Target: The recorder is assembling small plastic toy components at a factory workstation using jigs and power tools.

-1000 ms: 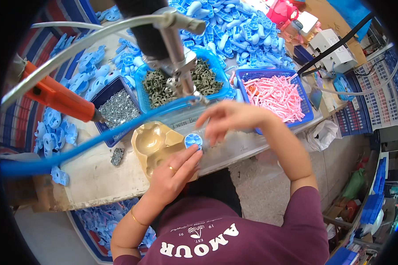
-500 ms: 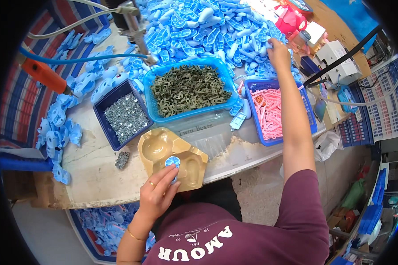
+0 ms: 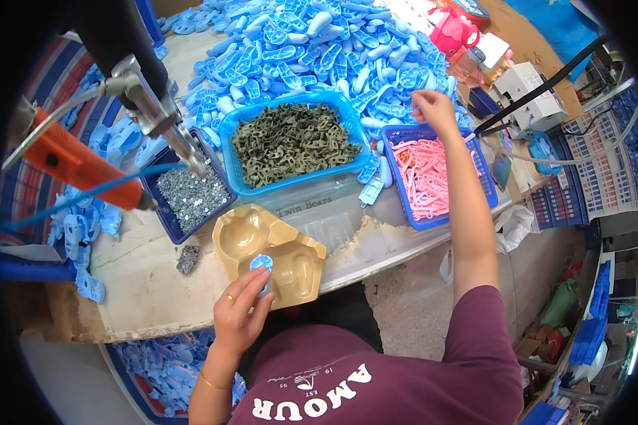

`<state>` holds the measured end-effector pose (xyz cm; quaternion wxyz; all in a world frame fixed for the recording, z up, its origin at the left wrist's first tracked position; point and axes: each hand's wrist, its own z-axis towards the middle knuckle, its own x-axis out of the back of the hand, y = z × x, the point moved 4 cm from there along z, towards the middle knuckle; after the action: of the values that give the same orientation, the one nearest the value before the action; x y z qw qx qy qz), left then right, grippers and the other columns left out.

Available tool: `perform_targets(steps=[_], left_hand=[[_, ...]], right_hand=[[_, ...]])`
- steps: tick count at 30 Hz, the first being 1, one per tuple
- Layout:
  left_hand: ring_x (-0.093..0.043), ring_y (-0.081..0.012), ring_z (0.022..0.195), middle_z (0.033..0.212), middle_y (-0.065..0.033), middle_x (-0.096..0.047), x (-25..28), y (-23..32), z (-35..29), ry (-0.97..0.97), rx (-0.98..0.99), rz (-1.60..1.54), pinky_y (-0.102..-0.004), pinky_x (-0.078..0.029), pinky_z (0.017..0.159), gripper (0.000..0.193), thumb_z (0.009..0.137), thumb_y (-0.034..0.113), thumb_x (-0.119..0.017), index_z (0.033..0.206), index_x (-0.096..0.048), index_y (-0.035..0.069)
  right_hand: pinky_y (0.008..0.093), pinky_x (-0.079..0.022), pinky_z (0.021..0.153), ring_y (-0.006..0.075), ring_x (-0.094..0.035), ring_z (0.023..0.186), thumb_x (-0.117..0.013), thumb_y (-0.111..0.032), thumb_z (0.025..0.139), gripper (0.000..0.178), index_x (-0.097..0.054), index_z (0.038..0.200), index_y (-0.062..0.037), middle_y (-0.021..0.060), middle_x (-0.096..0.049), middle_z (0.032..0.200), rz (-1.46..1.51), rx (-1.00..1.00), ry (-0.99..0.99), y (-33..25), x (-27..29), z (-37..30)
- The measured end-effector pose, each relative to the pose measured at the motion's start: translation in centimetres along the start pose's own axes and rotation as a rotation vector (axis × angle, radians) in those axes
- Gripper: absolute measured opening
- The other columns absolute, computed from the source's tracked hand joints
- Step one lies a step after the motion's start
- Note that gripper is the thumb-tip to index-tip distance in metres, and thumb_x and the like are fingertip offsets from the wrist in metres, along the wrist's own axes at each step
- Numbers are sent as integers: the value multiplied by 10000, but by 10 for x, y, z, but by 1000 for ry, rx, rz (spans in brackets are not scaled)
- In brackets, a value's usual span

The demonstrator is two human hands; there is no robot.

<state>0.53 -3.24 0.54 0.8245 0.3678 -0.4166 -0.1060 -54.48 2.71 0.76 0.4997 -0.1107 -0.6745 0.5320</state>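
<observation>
l hand (image 3: 239, 313) fingers grip blue pc (image 3: 261, 263), partly hidden; r hand (image 3: 436, 112) fingers curled, can't tell if holding

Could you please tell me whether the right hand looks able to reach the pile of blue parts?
Probably yes: the right hand is at the right side of the pile of blue parts, and nothing visible blocks its way.
</observation>
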Motion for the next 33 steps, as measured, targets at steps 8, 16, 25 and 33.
perform_targets(steps=[8, 16, 25, 33], left_hand=[[-701, -306, 1030, 1221, -190, -685, 9, 4, -2, 6, 15, 45, -337, -586, 804, 381, 832, -33, -736, 1207, -686, 13], [-697, -298, 962, 1176, -127, -712, 9, 6, -7, -16, -27, 129, -358, -592, 771, 429, 760, 8, -799, 1179, -707, 30], [-683, -271, 1045, 1162, -71, -714, 4, 0, -14, -16, -224, 382, -383, -572, 885, 388, 771, 92, -789, 1151, -715, 64], [-622, -251, 1182, 1239, -61, -672, -11, -6, -22, -140, -182, 376, -475, -465, 1072, 420, 832, 223, -768, 1219, -684, 83]], right_hand=[[472, -464, 998, 366, -586, 1188, -589, -79, 781, 404, -700, 1168, -100, 156, -686, 1186, -609, 472, 611, -9, 30, 38], [459, -485, 957, 361, -609, 1110, -692, -55, 802, 302, -725, 1077, -176, 124, -677, 1163, -744, 567, 345, -18, -3, 42], [289, -533, 844, 159, -664, 962, -711, -95, 885, 330, -715, 1212, -52, 88, -717, 1071, 93, 375, -29, -86, -24, -36], [308, -507, 724, 172, -629, 869, -759, -108, 800, 203, -733, 1000, -81, 30, -649, 867, -30, 470, -775, -144, -154, -264]])
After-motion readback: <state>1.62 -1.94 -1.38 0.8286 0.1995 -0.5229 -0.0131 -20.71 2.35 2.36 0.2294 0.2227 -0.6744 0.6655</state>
